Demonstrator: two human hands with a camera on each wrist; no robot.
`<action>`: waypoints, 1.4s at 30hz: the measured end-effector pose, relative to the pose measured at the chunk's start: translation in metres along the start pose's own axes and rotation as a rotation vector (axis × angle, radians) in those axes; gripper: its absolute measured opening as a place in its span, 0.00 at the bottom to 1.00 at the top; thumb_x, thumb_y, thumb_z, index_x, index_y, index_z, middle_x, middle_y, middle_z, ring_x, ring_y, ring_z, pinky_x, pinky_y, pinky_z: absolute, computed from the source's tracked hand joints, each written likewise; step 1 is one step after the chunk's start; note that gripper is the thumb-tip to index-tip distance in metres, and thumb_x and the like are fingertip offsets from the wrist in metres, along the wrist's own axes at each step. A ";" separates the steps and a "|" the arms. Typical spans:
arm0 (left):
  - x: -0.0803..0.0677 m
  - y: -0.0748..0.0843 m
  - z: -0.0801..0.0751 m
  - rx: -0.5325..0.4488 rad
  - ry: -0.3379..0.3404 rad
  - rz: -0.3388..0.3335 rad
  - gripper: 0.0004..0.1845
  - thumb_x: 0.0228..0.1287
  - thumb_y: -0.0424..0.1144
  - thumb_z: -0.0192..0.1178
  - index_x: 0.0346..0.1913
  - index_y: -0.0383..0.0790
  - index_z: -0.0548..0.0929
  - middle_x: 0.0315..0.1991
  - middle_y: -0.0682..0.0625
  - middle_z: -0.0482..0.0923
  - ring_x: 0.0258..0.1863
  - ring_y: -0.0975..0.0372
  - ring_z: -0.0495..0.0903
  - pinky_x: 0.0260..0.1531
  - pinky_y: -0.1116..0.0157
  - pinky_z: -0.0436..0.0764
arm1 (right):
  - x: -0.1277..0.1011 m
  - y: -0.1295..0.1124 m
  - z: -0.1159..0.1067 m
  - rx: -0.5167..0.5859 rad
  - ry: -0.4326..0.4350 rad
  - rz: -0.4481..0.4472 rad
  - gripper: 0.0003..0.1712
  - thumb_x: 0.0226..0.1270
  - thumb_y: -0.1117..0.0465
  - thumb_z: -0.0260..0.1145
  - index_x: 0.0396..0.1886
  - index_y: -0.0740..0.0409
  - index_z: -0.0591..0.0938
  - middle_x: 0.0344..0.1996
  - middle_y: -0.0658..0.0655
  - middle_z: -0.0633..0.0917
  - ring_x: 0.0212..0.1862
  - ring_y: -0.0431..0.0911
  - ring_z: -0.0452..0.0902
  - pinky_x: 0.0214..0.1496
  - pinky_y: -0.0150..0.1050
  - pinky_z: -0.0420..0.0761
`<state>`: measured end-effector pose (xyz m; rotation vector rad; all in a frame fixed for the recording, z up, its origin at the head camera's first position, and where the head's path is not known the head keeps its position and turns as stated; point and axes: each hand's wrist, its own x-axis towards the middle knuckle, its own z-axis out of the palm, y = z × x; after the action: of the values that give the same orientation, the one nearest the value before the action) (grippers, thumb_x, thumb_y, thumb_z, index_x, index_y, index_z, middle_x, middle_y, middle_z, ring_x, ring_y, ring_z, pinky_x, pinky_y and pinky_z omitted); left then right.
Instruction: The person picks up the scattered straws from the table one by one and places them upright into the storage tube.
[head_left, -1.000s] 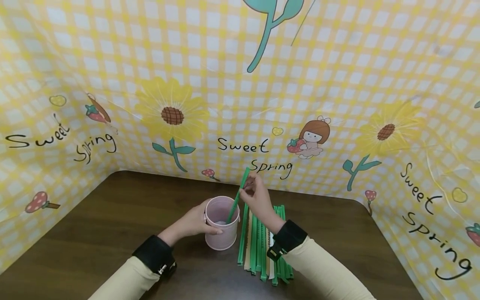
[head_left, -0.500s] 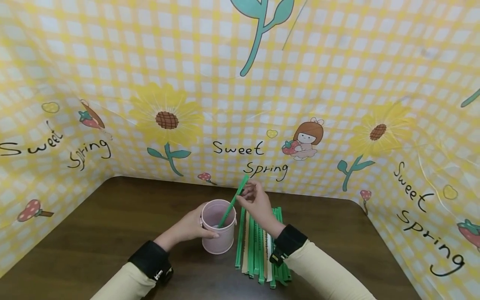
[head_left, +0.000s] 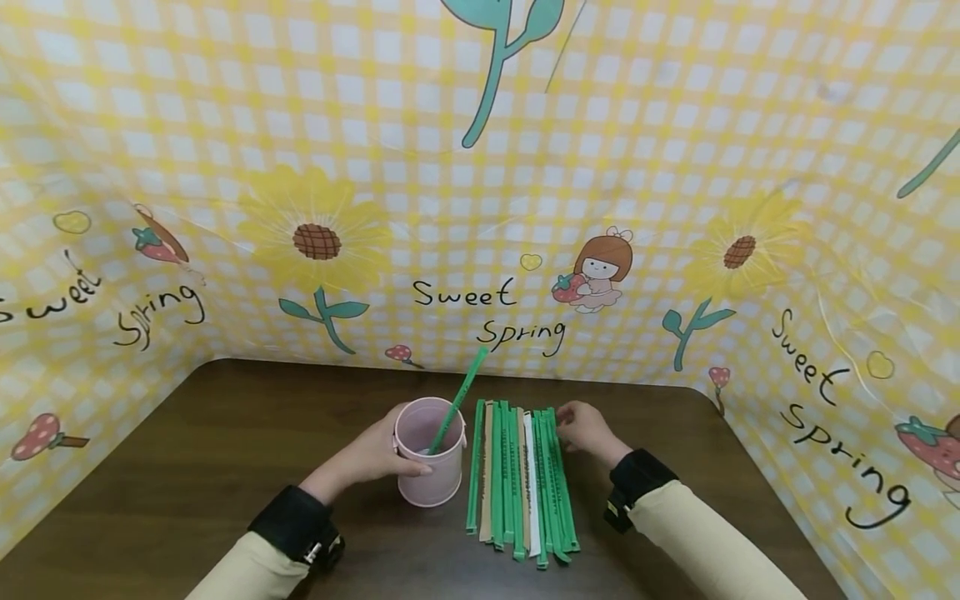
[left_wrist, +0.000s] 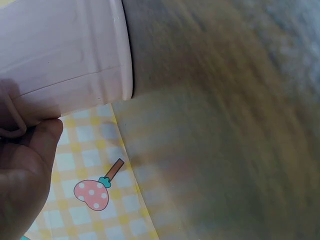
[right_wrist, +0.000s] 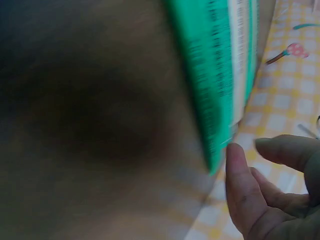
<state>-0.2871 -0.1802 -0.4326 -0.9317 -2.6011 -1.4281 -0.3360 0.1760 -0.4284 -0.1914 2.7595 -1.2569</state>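
Observation:
A small pink bucket (head_left: 429, 467) stands upright on the table, and my left hand (head_left: 371, 452) grips its side. In the left wrist view, the fingers lie against the bucket wall (left_wrist: 60, 60) near its handle. One green wrapped straw (head_left: 459, 398) leans inside the bucket, its upper end well above the rim. To the bucket's right lies a row of long wrapped straws (head_left: 512, 479), mostly green, some tan or white, printed with dark text. My right hand (head_left: 588, 429) is at the row's far right end. Its thumb and fingers (right_wrist: 242, 185) are apart, with the fingertips right at the green straw ends.
The dark wooden table (head_left: 247, 467) carries all of this. A yellow-and-white checked cloth (head_left: 450, 208), printed with flowers and lettering, rises as a wall behind the table and along both sides.
My right hand has let go of the green straw, leaving it in the bucket, and has moved right to the far right end of the row. The left hand still holds the bucket.

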 end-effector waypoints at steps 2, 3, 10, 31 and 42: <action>-0.002 0.000 0.000 0.002 0.001 -0.001 0.49 0.47 0.39 0.81 0.70 0.27 0.65 0.61 0.33 0.77 0.59 0.44 0.78 0.58 0.62 0.78 | -0.001 0.007 0.000 -0.006 -0.033 0.050 0.22 0.69 0.72 0.61 0.60 0.79 0.76 0.42 0.70 0.83 0.35 0.52 0.83 0.38 0.44 0.88; -0.002 -0.001 0.000 0.002 0.004 0.000 0.49 0.47 0.38 0.81 0.70 0.27 0.65 0.61 0.33 0.77 0.59 0.44 0.78 0.58 0.62 0.78 | -0.002 0.010 0.001 -0.013 -0.038 0.062 0.22 0.68 0.72 0.62 0.60 0.79 0.76 0.42 0.70 0.83 0.35 0.51 0.83 0.38 0.44 0.88; -0.004 -0.002 0.001 -0.037 0.012 0.001 0.49 0.47 0.37 0.81 0.70 0.27 0.66 0.61 0.32 0.77 0.59 0.44 0.78 0.59 0.62 0.78 | 0.005 0.015 0.006 -0.035 -0.031 0.070 0.24 0.65 0.72 0.64 0.60 0.81 0.77 0.47 0.74 0.84 0.35 0.52 0.84 0.36 0.44 0.88; 0.006 -0.011 0.002 -0.091 -0.073 0.014 0.48 0.48 0.39 0.81 0.71 0.30 0.67 0.61 0.35 0.78 0.60 0.43 0.78 0.59 0.61 0.78 | 0.006 0.016 -0.011 -0.164 0.002 0.064 0.17 0.64 0.71 0.65 0.50 0.79 0.79 0.45 0.75 0.83 0.22 0.46 0.79 0.28 0.41 0.85; 0.004 -0.005 -0.004 -0.049 -0.062 -0.006 0.48 0.49 0.40 0.81 0.71 0.30 0.66 0.61 0.33 0.78 0.60 0.41 0.78 0.60 0.55 0.79 | -0.011 -0.100 -0.060 0.434 0.248 -0.253 0.31 0.74 0.70 0.56 0.74 0.69 0.60 0.47 0.56 0.73 0.40 0.36 0.74 0.43 0.32 0.84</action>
<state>-0.2937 -0.1833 -0.4335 -0.9899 -2.6262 -1.4942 -0.3270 0.1571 -0.3127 -0.3759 2.6246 -2.0331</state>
